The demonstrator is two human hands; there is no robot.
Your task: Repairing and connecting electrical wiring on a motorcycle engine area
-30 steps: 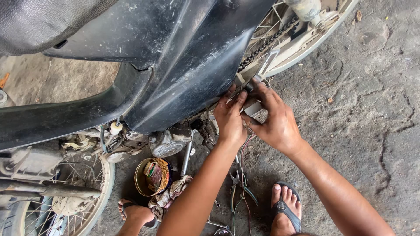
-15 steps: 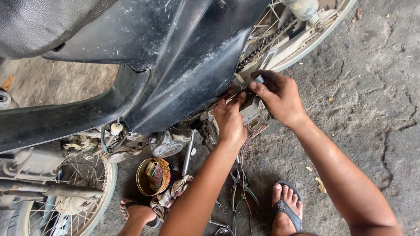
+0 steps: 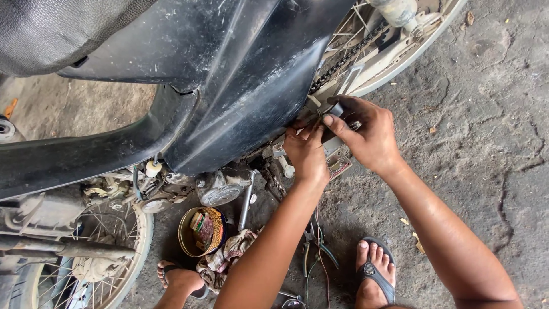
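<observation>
Round brass-coloured tin bowl (image 3: pixel 201 232) with small parts sits on the cracked grey concrete floor (image 3: pixel 486 114), low left, beside a crumpled dirty rag (image 3: pixel 229 257). Above it: dusty black plastic motorcycle side panel (image 3: pixel 240 86). Left hand (image 3: pixel 307 153) is at the panel's lower edge, fingers curled against it; what they pinch is hidden. Just right, touching it, right hand (image 3: pixel 369 137) is clenched around a small dark metal part (image 3: pixel 337 111). Drive chain (image 3: pixel 343 60) runs directly above both hands.
</observation>
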